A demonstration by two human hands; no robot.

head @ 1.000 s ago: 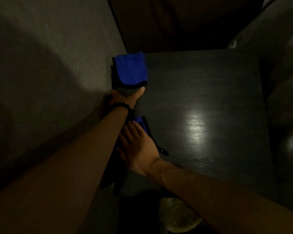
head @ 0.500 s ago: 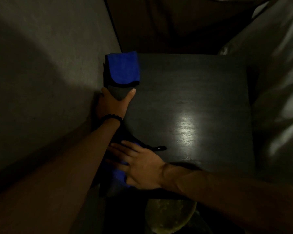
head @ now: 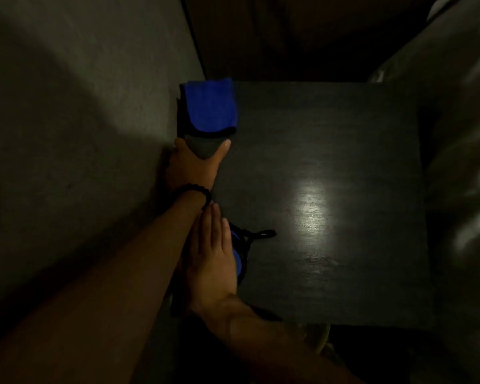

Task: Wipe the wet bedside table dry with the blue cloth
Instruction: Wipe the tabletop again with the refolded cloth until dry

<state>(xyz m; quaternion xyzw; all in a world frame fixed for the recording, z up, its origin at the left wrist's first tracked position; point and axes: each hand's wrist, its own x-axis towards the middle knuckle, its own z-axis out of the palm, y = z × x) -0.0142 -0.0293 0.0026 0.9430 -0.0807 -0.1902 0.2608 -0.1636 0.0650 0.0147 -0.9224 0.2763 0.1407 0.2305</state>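
Blue cloth (head: 209, 108) lies folded at the far left corner of the bedside table (head: 330, 195), against the wall (head: 81, 106), with a grey inner face showing under its black-bound hem. My left hand (head: 193, 164) reaches along the left edge, thumb and forefinger spread in a V round that grey tip; whether they pinch it or only frame it I cannot tell. My right hand (head: 212, 256) lies flat near the front left corner, fingers straight and together, pressing down on a second bit of blue fabric with a black strap (head: 257, 235) poking out beside it. I judge the cloth soft, light and limp, likely to bunch, so I would press it down with a flat palm to sweep. A pale sheen mid-table may be the wet.
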